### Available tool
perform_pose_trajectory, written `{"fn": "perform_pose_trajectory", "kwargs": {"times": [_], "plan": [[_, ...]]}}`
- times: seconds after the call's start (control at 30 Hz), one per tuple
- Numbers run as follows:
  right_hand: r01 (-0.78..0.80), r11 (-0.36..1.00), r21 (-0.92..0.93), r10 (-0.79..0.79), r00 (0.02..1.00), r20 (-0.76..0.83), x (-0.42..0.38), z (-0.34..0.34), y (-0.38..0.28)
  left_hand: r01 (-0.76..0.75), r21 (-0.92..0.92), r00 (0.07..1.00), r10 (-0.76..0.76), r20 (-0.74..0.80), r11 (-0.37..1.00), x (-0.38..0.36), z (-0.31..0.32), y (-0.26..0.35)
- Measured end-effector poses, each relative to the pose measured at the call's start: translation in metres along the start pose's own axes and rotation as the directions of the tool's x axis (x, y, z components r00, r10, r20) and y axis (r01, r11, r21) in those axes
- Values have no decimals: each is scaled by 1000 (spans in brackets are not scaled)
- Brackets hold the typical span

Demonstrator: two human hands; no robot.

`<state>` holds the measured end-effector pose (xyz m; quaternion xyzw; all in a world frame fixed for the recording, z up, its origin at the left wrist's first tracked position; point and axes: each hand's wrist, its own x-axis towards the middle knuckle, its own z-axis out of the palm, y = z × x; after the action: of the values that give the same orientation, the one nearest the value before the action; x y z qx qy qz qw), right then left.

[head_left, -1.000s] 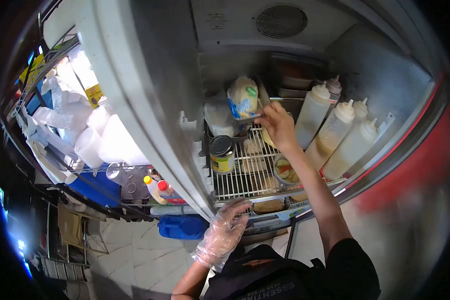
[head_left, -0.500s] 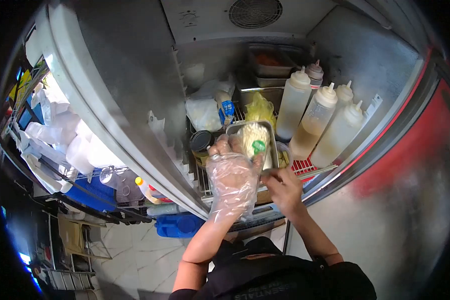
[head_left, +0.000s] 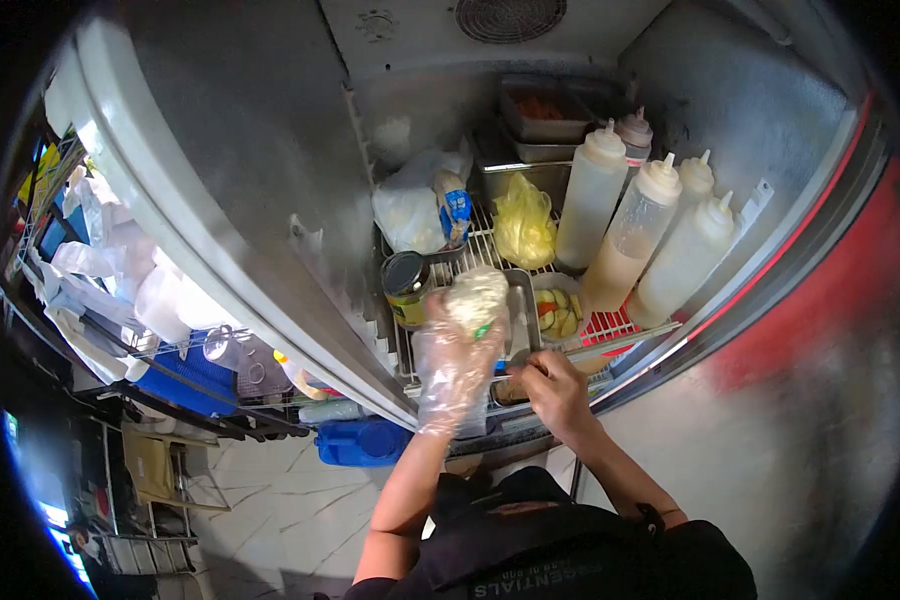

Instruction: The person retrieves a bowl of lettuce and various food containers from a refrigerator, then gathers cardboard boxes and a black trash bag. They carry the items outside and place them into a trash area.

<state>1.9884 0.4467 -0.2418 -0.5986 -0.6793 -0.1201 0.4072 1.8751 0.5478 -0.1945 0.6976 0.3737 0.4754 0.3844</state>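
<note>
My left hand [head_left: 452, 360], in a clear plastic glove, grips a bag of pale, stringy food [head_left: 478, 300] with a green mark on it. That bag is over the left part of a metal tray [head_left: 522, 300] on the fridge rack. My bare right hand [head_left: 555, 388] has its fingers pinched at the tray's near edge; what they hold is partly hidden. Right of the tray sits a tub of sliced vegetables [head_left: 558, 313]. To the left stands a jar with a black lid [head_left: 405, 272].
Several squeeze bottles [head_left: 630, 215] stand at the right of the rack. A yellow bag [head_left: 524, 225] lies behind the tray, and a white bag [head_left: 408, 215] at the left. Metal containers [head_left: 545, 125] are stacked behind. The fridge's side wall [head_left: 240, 130] bounds the left.
My left hand has lifted the pale food bag out of the tray and moved it left. The tray's inside and the vegetable tub now show more. My right hand has moved slightly down.
</note>
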Motion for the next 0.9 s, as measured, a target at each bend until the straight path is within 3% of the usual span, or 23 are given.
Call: {"fn": "perform_pose_trajectory", "kwargs": {"times": [0.03, 0.07, 0.17, 0.27, 0.3, 0.33, 0.6, 0.9], "plan": [[0, 1000, 7, 0, 1000, -17, 0, -1, 0, 30, -294, 998, -46, -48, 955, -1, -2, -2], [-2, 1000, 14, 2, 999, -35, 0, -2, 0, 79, -294, 993, -101, -61, 953, -2, -8, -1], [23, 999, 22, -22, 997, -71, 3, -5, -2, 17, -356, 982, -82, -168, 934, -7, -24, 10], [9, 999, 39, -4, 994, -114, -2, -3, -1, 69, -503, 937, -230, -265, 862, -18, -35, 8], [2, 999, 40, 2, 993, -116, -3, -2, -1, 102, -652, 904, -344, -255, 751, -17, -38, 17], [-4, 999, 42, 9, 993, -119, -5, -2, -1, 58, -742, 918, -328, -224, 668, -18, -39, 22], [-42, 998, 41, 46, 994, -102, -12, -1, 4, 18, -717, 941, -254, -223, 697, -38, -48, 15], [-184, 970, 159, 196, 979, -60, -18, -7, -10, 93, -695, 953, -266, -145, 713, -63, -63, 11]]}}
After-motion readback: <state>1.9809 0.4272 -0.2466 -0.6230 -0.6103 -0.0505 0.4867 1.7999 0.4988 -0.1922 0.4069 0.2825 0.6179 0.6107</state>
